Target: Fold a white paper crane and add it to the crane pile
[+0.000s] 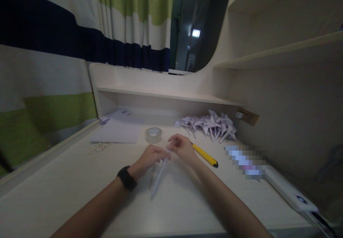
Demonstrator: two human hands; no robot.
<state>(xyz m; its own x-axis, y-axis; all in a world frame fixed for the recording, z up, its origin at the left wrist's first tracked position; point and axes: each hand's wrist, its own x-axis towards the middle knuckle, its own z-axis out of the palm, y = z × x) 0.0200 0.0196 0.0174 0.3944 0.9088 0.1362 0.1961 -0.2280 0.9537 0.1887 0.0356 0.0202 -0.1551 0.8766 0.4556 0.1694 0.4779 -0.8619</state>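
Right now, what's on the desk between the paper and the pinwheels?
A roll of tape lies between the paper and the pinwheels, as the head view shows.

Dim lt w/ bright refl. in window (pixel 201 34), soft shadows, slt blur.

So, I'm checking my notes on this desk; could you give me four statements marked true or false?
1. The left hand pinches a white stick. True.
2. The tape roll lies right of the yellow knife. False: the tape roll lies left of the yellow knife.
3. A black band circles the left wrist. True.
4. The paper pinwheels are on the upper shelf. False: the paper pinwheels lie on the desk.
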